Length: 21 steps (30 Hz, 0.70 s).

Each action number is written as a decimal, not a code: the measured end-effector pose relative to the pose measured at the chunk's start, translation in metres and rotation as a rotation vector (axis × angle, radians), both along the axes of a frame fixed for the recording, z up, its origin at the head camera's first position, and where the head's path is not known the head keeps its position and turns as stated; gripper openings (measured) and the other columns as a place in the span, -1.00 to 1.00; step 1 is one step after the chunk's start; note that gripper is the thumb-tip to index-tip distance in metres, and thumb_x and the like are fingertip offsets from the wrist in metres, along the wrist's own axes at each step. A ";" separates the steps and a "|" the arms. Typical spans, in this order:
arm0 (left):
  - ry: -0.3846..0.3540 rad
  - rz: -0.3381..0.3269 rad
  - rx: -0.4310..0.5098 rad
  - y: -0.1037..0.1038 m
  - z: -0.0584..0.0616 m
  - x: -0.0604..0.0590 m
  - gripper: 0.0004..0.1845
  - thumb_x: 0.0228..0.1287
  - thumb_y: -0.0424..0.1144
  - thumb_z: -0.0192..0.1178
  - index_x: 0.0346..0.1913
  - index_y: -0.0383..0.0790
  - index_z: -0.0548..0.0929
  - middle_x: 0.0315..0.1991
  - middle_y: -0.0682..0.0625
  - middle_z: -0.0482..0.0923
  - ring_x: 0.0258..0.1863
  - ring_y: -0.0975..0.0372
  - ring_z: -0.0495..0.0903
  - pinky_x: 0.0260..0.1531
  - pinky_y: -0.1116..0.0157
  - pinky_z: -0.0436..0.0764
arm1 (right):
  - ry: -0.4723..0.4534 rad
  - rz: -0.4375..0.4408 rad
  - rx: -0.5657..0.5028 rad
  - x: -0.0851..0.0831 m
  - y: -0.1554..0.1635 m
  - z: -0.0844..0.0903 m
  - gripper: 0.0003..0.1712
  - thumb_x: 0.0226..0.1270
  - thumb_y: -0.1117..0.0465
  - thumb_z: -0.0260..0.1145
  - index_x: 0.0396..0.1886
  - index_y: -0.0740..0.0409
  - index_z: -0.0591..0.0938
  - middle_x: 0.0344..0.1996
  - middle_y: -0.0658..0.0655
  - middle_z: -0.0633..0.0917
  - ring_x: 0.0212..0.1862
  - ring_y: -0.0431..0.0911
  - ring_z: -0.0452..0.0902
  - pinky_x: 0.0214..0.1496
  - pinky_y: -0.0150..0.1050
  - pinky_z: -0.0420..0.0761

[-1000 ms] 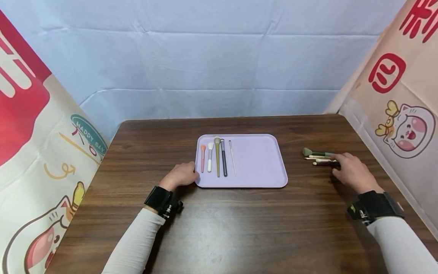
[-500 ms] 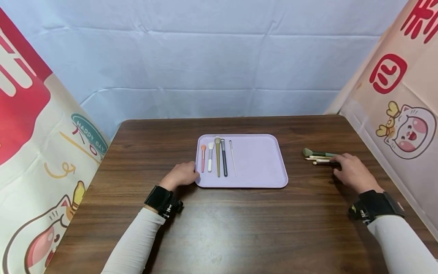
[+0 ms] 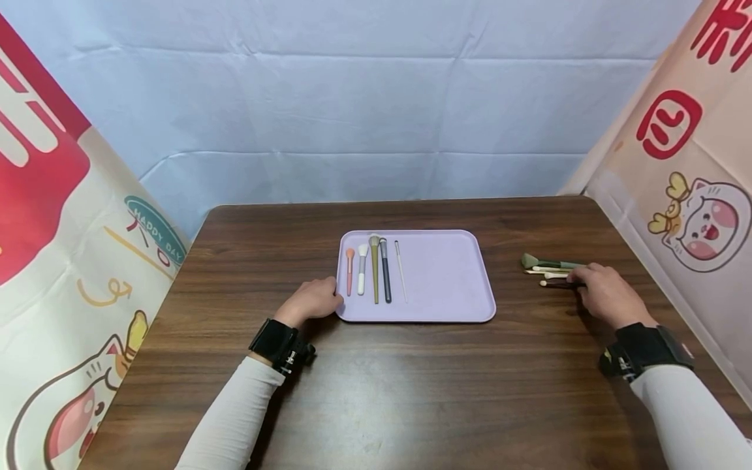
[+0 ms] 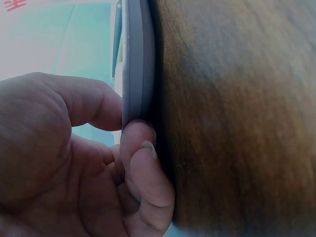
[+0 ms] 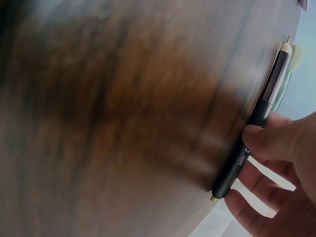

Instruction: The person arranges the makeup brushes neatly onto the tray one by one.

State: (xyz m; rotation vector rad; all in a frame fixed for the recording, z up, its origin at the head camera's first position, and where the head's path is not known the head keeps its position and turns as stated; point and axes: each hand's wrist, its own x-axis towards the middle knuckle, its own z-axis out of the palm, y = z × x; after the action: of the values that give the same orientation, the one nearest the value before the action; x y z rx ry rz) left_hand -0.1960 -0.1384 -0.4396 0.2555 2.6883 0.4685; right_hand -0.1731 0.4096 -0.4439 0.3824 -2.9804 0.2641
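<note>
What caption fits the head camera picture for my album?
Left hand holds the purple tray of brushes; right hand pinches a dark brush.

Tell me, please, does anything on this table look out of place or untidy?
Somewhat. Five brushes lie in a neat parallel row on the left part of the lilac tray, but a small heap of brushes lies loose on the table to its right, pointing sideways. The right hand pinches a dark one; the left hand grips the tray's edge.

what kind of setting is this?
Probably a staged tabletop recording booth, not a home: a wooden table ringed by a blue sheet and cartoon banners, with a lilac tray of makeup brushes.
</note>
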 end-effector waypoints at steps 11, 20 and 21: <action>0.007 -0.008 0.001 -0.001 0.000 -0.001 -0.73 0.35 -0.19 0.07 -0.05 -0.33 0.55 -0.38 -0.09 0.52 -0.41 0.09 0.49 -0.40 0.23 0.43 | -0.036 -0.038 0.002 0.004 -0.003 0.004 -0.74 0.19 0.57 0.21 -0.11 0.39 0.62 -0.21 0.43 0.57 -0.09 0.40 0.47 -0.03 0.35 0.43; 0.010 -0.008 0.010 -0.001 0.000 0.000 -0.73 0.36 -0.19 0.07 -0.04 -0.33 0.55 -0.40 -0.09 0.51 -0.43 0.09 0.49 -0.42 0.23 0.43 | -0.028 -0.038 0.006 0.004 -0.007 0.008 -0.77 0.23 0.53 0.20 -0.11 0.38 0.61 -0.21 0.42 0.57 -0.08 0.39 0.45 -0.02 0.34 0.41; 0.010 -0.008 0.010 -0.001 0.000 0.000 -0.72 0.36 -0.19 0.07 -0.04 -0.33 0.55 -0.39 -0.10 0.52 -0.43 0.08 0.49 -0.41 0.23 0.43 | -0.028 -0.038 0.010 0.004 -0.008 0.009 -0.77 0.23 0.53 0.20 -0.11 0.39 0.61 -0.22 0.42 0.57 -0.09 0.38 0.46 -0.02 0.34 0.42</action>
State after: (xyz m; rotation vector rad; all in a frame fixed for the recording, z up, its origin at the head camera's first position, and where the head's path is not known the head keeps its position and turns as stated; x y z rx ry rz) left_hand -0.1959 -0.1393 -0.4401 0.2716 2.6942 0.4797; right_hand -0.1688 0.4020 -0.4353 0.3251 -3.0140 0.2525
